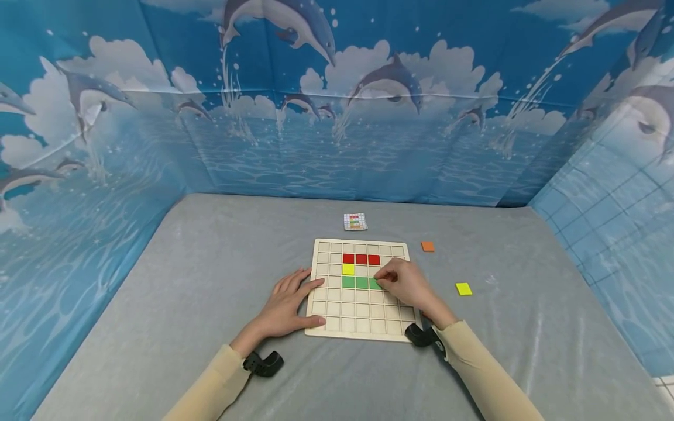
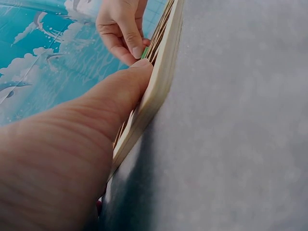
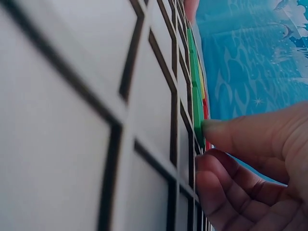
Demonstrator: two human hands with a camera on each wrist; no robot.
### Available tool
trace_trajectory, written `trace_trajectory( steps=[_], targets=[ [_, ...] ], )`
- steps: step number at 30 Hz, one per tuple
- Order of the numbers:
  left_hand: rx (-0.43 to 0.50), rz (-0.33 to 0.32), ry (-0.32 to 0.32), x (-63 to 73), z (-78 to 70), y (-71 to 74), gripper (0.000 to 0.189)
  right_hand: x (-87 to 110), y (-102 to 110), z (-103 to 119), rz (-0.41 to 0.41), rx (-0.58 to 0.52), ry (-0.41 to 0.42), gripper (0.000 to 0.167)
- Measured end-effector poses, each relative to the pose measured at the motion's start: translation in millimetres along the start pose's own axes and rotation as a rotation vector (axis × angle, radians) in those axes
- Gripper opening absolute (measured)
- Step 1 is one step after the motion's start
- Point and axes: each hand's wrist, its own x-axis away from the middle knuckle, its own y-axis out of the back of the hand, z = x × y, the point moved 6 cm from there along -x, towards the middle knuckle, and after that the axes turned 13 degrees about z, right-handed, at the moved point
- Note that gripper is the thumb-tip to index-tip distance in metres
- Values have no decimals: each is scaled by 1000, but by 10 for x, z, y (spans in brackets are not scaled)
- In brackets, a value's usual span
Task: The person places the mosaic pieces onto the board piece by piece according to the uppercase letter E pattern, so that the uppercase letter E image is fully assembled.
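A wooden grid board (image 1: 347, 310) lies on the grey table. My left hand (image 1: 284, 309) rests along its left edge with fingers spread, the thumb (image 2: 120, 89) on the lower left corner. Over the board's right half, my right hand (image 1: 406, 283) pinches the rightmost green tile (image 3: 198, 115) of a row of three at its cell, thumb against it and the other fingers curled. Two green tiles (image 1: 355, 282) sit to the left of it. Above them are a yellow tile (image 1: 348, 269) and a row of three red tiles (image 1: 361, 259).
Behind the board lies a small card (image 1: 355, 221) printed with a coloured grid. An orange tile (image 1: 427, 247) and a loose yellow tile (image 1: 464, 289) lie on the table (image 1: 505, 351) to the right. A dolphin-print curtain (image 1: 337, 152) surrounds the back and sides.
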Motion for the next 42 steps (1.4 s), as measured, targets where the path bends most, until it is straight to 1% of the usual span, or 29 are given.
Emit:
trace_trajectory(
  steps=[4,8,11,17,20,23,27,30,33,38,42],
  targets=[
    [1,-1,-3,-5,4,-4,81,58,26,-29,20,-58,18,11],
    [0,-1,-6,-6,6,-7,81,160,101,-68,48,-110,32,14],
    [2,-4,-6,-3,9,-3,80,237,190,-126,50,-110,20,16],
    [1,-7,-1,3,14,5,81,378,386,-334,26,-65,-39,15],
    [3,-5,-2,5,9,7,81,456,480,-447,-2,-36,-60,14],
    [5,-6,-5,8,3,13,81,544,570,-542,-23,-2,-81,18],
    [3,-7,-5,9,0,19,80,650,661,-650,-15,51,-160,26],
    [5,-4,-4,8,2,19,80,713,696,-722,10,85,-223,32],
    [3,-3,-2,7,5,20,81,762,705,-788,31,105,-257,34],
    [0,-3,-9,5,5,26,81,820,708,-890,38,120,-281,30],
    [5,-5,-15,2,5,35,80,862,722,-946,40,106,-306,33]
  ],
)
